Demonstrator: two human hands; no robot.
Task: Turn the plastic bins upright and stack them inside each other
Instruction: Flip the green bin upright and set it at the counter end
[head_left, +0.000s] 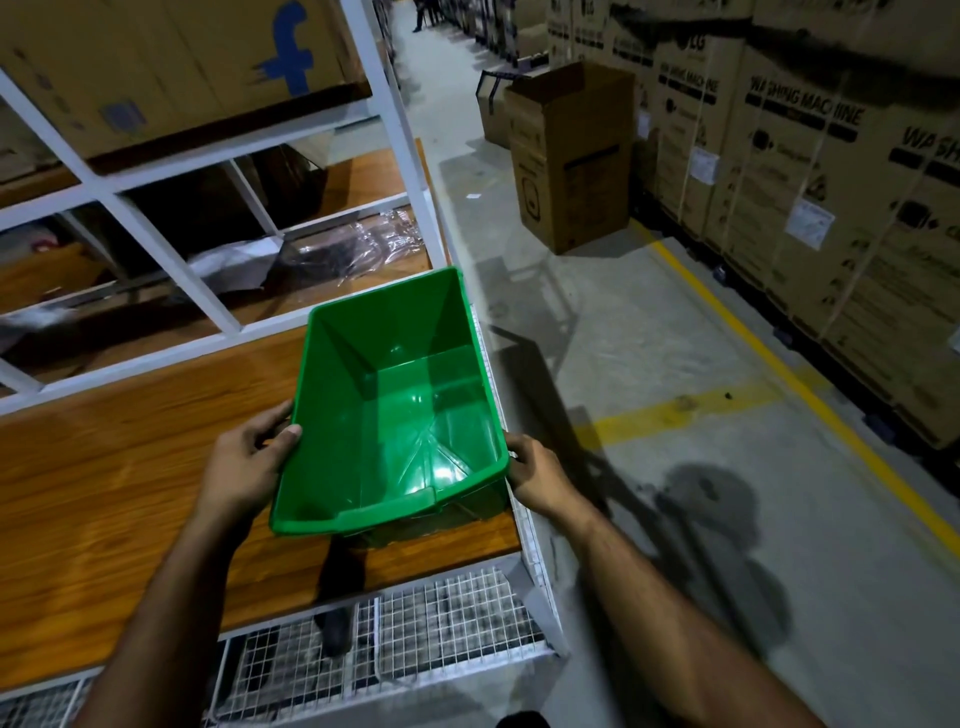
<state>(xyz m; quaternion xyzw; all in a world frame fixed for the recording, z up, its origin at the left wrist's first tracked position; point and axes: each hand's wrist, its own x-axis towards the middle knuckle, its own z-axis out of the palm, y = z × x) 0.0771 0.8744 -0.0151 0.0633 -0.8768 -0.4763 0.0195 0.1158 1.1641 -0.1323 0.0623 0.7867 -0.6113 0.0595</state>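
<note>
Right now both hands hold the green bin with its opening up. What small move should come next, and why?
Probably lower the green bin flat onto the wooden shelf. It is already upright, gripped at both rims by the left hand and right hand, and no second bin is in view.

Green bin (395, 405) held upright, mouth open.
Gripped by left hand (244, 457) and right hand (540, 475) over wooden shelf board's (130, 467) right edge.

A glossy green bin (395, 410) sits on an orange-brown wood-grain board (130, 467), beside grey floor (649, 338) with yellow lines (769, 338).
</note>
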